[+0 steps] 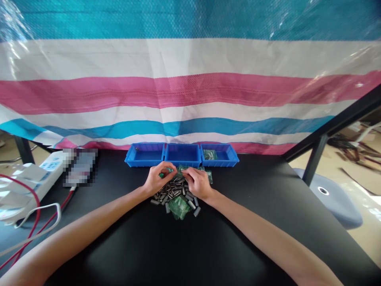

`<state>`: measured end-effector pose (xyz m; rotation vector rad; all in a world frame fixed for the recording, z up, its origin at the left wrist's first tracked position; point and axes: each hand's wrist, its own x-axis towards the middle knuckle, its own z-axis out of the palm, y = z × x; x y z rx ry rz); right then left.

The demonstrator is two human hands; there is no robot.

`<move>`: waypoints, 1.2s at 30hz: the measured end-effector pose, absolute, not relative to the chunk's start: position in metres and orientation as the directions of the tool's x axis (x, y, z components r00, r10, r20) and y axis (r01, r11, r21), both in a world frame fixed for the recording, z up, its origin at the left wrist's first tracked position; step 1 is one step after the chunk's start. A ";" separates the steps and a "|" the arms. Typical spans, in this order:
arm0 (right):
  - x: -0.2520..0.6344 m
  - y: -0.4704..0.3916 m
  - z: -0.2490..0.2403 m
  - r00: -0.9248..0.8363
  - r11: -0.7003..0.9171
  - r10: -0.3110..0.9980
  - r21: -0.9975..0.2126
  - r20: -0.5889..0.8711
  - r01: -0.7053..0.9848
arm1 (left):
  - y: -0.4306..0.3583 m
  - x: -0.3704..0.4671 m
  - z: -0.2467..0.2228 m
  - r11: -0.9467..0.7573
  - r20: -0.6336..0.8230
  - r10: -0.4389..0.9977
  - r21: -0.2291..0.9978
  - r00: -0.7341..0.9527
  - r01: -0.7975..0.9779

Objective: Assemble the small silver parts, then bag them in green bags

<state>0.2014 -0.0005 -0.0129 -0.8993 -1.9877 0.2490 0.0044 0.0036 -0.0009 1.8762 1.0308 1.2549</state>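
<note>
Over the far side of a pile of small metal cylinders and screw-like pieces [170,191], my left hand [157,177] curls closed with bits of green [161,175] showing between its fingers. What that green thing is, I cannot make out. Close by on the right, my right hand [198,182] has thumb and fingers pinched together at the edge of some green clear packets [209,174]. Whatever lies in that pinch is hidden. Another green packet [179,207] rests on the near side of the pile, with grey cylinders around it.
Behind the pile stand three blue trays: the left tray [145,163] holds a tiny piece, the middle tray [182,163] shows a bare floor, the right tray [223,163] holds green packets. A power strip [49,167] and cables lie left. A grey stool [336,206] stands right.
</note>
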 end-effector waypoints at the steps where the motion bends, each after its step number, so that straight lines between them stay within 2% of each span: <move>1: 0.201 0.000 -0.013 -0.321 0.712 0.682 -0.496 0.657 0.497 | 0.004 0.004 -0.001 -0.483 0.432 0.872 0.839 0.233 0.252; 36: 0.202 0.001 -0.015 -0.395 0.736 0.657 -0.432 0.642 0.522 | 0.001 0.005 0.002 -0.487 0.427 0.869 0.825 0.250 0.287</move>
